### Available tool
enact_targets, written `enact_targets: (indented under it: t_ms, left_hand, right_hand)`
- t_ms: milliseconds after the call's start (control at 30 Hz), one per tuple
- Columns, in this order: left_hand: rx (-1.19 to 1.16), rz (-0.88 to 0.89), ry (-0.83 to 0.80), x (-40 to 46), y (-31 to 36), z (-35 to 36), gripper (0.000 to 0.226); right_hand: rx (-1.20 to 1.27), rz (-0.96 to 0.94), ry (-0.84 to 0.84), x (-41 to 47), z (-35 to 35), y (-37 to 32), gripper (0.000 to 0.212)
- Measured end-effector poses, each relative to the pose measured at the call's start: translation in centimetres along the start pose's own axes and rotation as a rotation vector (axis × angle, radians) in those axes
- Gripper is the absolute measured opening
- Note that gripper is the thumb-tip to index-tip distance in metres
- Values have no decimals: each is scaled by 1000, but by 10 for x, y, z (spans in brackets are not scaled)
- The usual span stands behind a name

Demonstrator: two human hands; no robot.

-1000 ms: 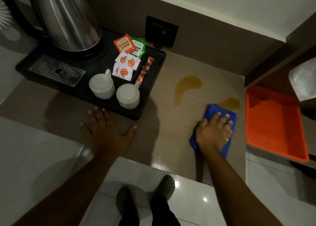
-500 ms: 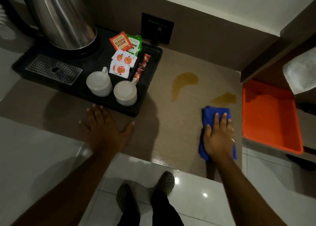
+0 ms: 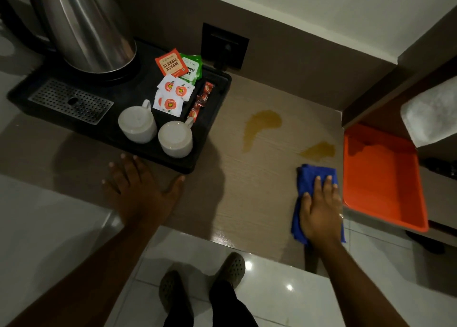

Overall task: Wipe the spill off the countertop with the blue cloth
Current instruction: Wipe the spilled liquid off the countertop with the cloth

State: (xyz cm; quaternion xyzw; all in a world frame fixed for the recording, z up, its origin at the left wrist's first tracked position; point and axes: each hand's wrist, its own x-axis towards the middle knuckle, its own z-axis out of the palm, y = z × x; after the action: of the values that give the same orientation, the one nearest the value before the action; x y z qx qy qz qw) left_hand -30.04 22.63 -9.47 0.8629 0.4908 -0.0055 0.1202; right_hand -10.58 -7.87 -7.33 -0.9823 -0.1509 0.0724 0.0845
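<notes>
Right, your right hand (image 3: 320, 215) lies flat, fingers together, pressing the blue cloth (image 3: 312, 178) onto the surface (image 3: 259, 190). From the cloth, the small spill (image 3: 319, 150) sits just beyond its far edge, the long spill (image 3: 259, 125) farther left. Left hand (image 3: 141, 190) splayed, empty.

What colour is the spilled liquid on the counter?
Amber-brown, in two patches; the head view shows it.

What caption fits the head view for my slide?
Right hand presses the blue cloth flat just short of two amber spills; left hand braces on the countertop.
</notes>
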Motion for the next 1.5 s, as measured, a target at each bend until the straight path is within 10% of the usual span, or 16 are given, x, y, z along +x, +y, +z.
enact_targets:
  t_ms: [167,400,667,900,1200,1500]
  left_hand:
    - [8,-13,10,1,-1,3,122]
    - [47,-16,6,3,-1,4,123]
    - [36,-9,25,2,-2,7,120]
    - [49,-14,36,4,-3,9,120]
    - [42,-29,30,3,-2,7,118]
    - [36,-21,25,2,-2,2,118]
  right_hand:
    - [5,239,20,82,-6,-35,62]
    - [-26,-352,-92,37,-3,5,63]
    - [-49,156,12,135,-7,-31,62]
    - [-37,-431,-109,60,1,-3,61]
    - [-19,126,1,125,-5,-39,62]
    - [0,-323,-67,40,4,-16,61]
